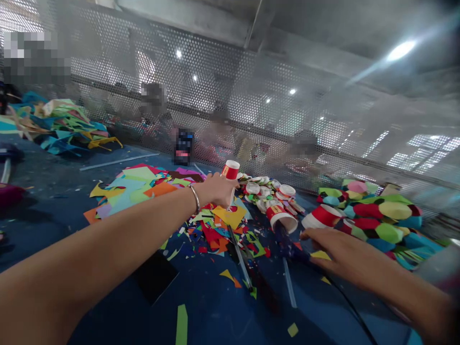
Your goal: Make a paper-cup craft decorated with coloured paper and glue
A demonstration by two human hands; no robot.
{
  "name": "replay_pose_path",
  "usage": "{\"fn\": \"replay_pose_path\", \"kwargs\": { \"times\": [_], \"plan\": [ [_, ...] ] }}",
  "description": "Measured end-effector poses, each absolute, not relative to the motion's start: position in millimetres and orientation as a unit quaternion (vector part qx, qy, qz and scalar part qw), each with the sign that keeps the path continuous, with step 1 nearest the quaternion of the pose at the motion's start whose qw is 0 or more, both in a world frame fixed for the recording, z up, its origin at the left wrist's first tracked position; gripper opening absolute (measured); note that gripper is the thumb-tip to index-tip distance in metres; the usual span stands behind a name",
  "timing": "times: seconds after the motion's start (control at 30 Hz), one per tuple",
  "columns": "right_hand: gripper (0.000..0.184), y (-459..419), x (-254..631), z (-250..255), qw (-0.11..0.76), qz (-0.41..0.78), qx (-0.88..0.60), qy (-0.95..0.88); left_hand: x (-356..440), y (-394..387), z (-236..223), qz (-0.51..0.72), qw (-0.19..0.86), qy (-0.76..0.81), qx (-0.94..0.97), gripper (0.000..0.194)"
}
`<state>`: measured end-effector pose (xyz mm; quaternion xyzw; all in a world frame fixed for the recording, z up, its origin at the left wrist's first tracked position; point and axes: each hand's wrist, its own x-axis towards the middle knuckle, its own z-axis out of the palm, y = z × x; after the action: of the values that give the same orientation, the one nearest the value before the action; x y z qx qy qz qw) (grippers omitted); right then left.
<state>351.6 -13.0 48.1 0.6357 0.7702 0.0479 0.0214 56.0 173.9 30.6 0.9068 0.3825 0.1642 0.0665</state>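
One bracelet (195, 199) is worn behind the left hand (218, 188), by which one red-and-white cup (231, 169) is clasped over the blue table (215, 318). Rightward, a second cup (275, 211) is tipped sideways; a third cup (323, 216) is seen beside the right hand (332, 247), whose grip cannot be told.

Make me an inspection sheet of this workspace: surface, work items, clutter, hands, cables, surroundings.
Surface: dark blue tabletop, strewn with paper bits.
Work items: red-and-white paper cup at the left hand; second red-and-white paper cup, tipped over; third red-and-white paper cup, tilted, near the right hand.
Clutter: multicoloured paper scraps; flat black rectangular object; clear slender stick.
Hands: left touches the first cup, grip partly hidden; right has fingers spread, contact with the third cup unclear.
Cables: one thin black cable, running to the picture's lower edge.
Surroundings: grey perforated screen; bright overhead light.
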Motion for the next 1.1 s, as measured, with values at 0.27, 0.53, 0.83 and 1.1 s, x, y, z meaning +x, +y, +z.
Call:
{"fn": "replay_pose_path", "kwargs": {
  "times": [0.27,0.53,0.83,1.1],
  "plan": [
    [0.029,-28,233,50,0.021,0.043,0.556,0.830,30,161,44,0.260,0.102,0.335,0.900,0.078],
    [0.020,-6,190,36,0.004,0.018,0.528,0.849,-1,99,23,0.469,0.502,0.324,0.650,0.052],
    [0.015,-6,138,29,-0.028,-0.027,0.443,0.896,-25,109,12,0.527,0.549,0.321,0.564,0.049],
    [0.016,-6,183,28,0.008,0.013,0.525,0.851,-17,102,-3,0.504,0.547,0.307,0.594,0.054]
  ]
}}
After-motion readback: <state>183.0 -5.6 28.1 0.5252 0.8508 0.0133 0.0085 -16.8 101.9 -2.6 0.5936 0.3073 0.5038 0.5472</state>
